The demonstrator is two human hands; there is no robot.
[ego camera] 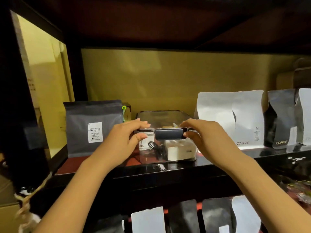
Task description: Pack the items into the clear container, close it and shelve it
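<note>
Pinching container (pixel 165 138) rim at front corners, left hand (pixel 125 137) and right hand (pixel 204 137) flanking dark latch (pixel 168 134). Container sitting lidded on shelf (pixel 168 169). Grey bag (pixel 93 128) at 9 o'clock, label unreadable; white bag (pixel 235 118) at 3 o'clock reading "COFFEE".

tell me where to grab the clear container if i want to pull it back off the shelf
Take the clear container by its two front corners under the lid rim, coming straight in from the open shelf front with both hands, roughly where the left hand and right hand are now. Bags stand close on either side, so the side walls look hard to reach, and the dark latch is probably best left alone.
</note>
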